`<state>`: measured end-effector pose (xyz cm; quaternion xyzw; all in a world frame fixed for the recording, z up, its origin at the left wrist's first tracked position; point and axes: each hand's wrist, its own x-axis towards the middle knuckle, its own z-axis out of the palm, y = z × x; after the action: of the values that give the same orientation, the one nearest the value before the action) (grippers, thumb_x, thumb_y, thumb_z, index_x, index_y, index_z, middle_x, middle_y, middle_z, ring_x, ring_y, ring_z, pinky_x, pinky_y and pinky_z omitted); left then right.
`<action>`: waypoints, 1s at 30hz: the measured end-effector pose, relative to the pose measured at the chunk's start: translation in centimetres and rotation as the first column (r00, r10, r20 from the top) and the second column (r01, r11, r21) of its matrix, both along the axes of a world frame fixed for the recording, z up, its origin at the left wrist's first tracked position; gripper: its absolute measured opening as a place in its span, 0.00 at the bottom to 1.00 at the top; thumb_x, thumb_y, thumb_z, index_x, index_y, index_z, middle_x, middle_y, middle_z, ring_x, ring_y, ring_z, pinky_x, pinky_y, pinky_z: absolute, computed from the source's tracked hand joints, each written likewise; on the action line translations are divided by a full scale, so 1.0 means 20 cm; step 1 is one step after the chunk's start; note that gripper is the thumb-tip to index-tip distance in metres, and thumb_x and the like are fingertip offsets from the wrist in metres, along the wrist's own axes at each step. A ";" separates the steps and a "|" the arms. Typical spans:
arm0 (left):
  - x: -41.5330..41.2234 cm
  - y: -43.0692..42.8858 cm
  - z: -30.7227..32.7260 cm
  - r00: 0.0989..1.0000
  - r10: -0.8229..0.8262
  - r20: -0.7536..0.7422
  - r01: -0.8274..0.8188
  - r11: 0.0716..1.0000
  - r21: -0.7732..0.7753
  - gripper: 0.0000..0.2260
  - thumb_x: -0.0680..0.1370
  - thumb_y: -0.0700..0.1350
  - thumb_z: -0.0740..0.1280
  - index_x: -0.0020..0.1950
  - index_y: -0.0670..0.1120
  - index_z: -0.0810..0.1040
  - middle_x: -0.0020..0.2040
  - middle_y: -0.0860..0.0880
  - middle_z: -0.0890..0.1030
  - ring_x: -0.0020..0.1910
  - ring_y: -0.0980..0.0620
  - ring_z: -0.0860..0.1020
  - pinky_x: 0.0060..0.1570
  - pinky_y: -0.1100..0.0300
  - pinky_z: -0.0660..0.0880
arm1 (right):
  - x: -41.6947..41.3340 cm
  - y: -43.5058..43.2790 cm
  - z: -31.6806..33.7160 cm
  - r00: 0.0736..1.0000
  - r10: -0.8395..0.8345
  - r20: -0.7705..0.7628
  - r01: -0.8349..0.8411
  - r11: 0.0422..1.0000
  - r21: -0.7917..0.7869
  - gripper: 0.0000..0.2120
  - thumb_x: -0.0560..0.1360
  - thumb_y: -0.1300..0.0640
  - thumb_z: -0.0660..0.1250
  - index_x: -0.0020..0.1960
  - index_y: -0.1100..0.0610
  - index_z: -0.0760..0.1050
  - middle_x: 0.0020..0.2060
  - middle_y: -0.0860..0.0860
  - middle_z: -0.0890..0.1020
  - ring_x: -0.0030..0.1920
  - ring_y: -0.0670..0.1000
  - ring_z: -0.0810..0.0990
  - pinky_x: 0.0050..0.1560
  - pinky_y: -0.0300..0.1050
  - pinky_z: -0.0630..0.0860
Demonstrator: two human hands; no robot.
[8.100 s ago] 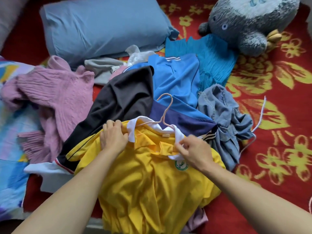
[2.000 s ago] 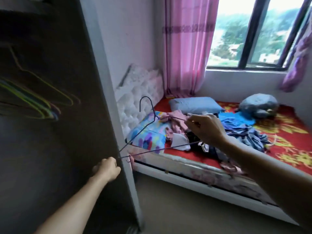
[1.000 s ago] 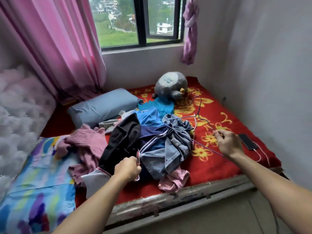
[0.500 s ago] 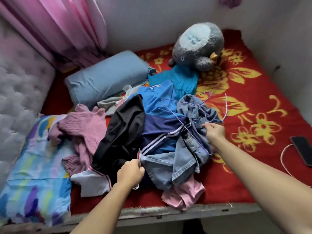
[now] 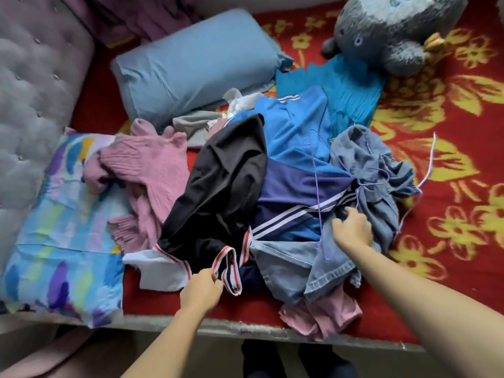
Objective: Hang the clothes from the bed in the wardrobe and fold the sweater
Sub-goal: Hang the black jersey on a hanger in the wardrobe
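Wire hanger (image 5: 316, 186) now down on pile (image 5: 289, 132); L hand (image 5: 200, 291) pinches striped ribbed hem (image 5: 231, 271), R hand (image 5: 351, 230) grip unclear.

We can make out no writing, brand, number or sign here. Nothing legible stands on the clothes (image 5: 289, 170), on the blue pillow (image 5: 191, 58), or on the grey plush toy (image 5: 392, 28).
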<state>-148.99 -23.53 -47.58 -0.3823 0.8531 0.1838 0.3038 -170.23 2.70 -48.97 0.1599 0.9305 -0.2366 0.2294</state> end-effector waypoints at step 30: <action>-0.54 -0.41 -0.17 0.843 -0.422 -0.333 0.436 0.899 -0.035 0.30 0.77 0.49 0.66 0.76 0.50 0.58 0.67 0.47 0.67 0.65 0.45 0.68 0.61 0.51 0.67 | -0.27 -0.27 0.15 0.652 -0.757 0.047 0.613 0.489 -0.621 0.07 0.76 0.56 0.60 0.41 0.56 0.73 0.40 0.53 0.79 0.38 0.53 0.80 0.45 0.47 0.77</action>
<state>-159.77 -31.70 -51.03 -0.1388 0.9515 0.1911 0.1970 -175.59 -2.67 -46.03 0.4108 0.6853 -0.5998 0.0421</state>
